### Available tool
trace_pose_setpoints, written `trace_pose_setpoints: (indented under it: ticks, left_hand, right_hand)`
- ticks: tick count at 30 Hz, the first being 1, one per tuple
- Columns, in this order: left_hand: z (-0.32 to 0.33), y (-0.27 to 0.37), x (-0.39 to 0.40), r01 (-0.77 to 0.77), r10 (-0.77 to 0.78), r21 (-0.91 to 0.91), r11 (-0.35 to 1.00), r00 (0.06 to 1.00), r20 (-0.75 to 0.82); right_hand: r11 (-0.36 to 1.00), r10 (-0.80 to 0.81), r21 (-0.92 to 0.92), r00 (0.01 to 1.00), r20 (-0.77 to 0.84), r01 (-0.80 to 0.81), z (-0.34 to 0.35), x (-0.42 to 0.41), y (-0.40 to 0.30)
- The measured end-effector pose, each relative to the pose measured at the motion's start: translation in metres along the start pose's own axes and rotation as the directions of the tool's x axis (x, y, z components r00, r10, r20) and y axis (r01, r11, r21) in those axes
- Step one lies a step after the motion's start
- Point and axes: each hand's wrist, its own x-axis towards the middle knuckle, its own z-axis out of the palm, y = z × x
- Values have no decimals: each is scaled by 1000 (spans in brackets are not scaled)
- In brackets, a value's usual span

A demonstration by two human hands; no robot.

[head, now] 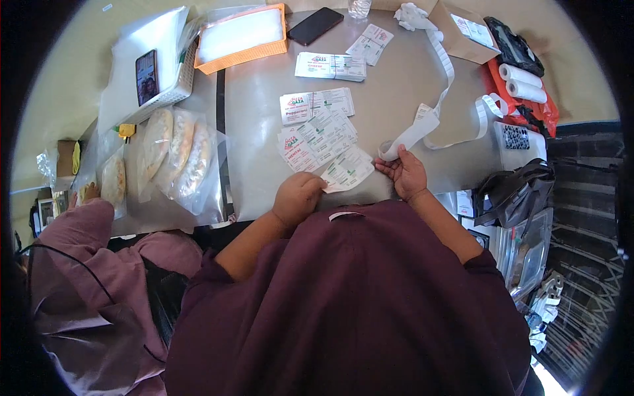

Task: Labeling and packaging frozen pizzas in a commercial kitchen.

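Observation:
My left hand [299,195] pinches the lower left corner of a printed paper label [349,169] near the table's front edge. My right hand [408,173] holds the curled end of a long white sticker strip [411,136] between thumb and fingers. Just beyond the left hand lies a fanned pile of similar labels [317,141]. Behind it rest a banded stack of labels [317,106] and another banded stack [331,67]. A smaller banded bundle [370,44] sits farther back.
The strip runs over the steel table [396,89] toward a cardboard box [463,32] and white rolls [525,84]. A dark phone [316,25] lies beside an orange basket [241,58]. To the left, bagged flat breads [183,148] lie near a co-worker's sleeve [84,225].

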Motion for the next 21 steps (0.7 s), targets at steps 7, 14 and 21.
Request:
trace_pose_setpoints:
  ticks: [7,14,21]
  left_hand:
    - [0,-6,12,-219,230,-104,970,967,109]
    - [-15,3,18,460,-501,-496,736,864,59]
    - [-39,-8,41,319,-480,-526,788,853,-202]
  right_hand:
    - [999,-8,43,1000,-13,9,-1,-2,-1]
    - [994,-24,110,999,-39,28,-5,-3,-2]
    - [1000,-7,-3,983,-181,6,6,-10,-5]
